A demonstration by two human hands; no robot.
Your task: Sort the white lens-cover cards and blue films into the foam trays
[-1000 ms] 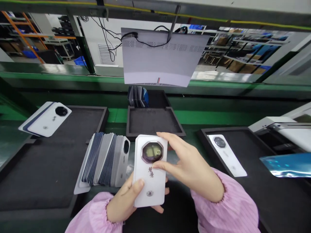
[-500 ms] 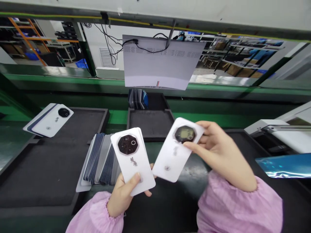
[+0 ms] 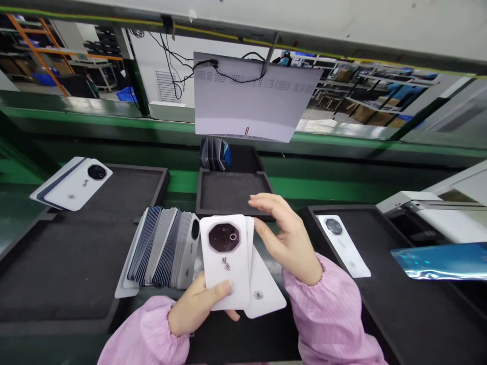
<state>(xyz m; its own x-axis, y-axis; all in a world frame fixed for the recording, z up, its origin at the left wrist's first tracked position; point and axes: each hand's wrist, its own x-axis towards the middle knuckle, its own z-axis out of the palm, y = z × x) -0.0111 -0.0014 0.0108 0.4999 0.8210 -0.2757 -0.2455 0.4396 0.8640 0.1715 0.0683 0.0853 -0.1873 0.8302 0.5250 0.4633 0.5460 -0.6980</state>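
My left hand [image 3: 203, 304] is closed round several white phone back panels [image 3: 238, 274], its thumb pressed on the front one. That panel has a dark octagonal camera area and dark lettering. Behind it, another white panel [image 3: 265, 291] fans out to the lower right. My right hand [image 3: 287, 235] is beside their upper right corner, with fingers and thumb apart and nothing between them; whether the thumb touches the edge I cannot tell. Left of my left hand stands a packed row of panels [image 3: 162, 248] in grey, dark blue and white.
A black tray [image 3: 49, 274] on the left bears white panels [image 3: 78, 185] at its far end. On the right, one white panel [image 3: 344, 248] lies in another tray [image 3: 414, 309], near a shiny blue sheet [image 3: 441, 261]. A monitor [image 3: 253, 101] hangs ahead, above a small black tray [image 3: 234, 192].
My right hand has let go of the white panel, which now sits fanned behind those in my left hand. The right tray's panel, hidden earlier by my arm, now shows.
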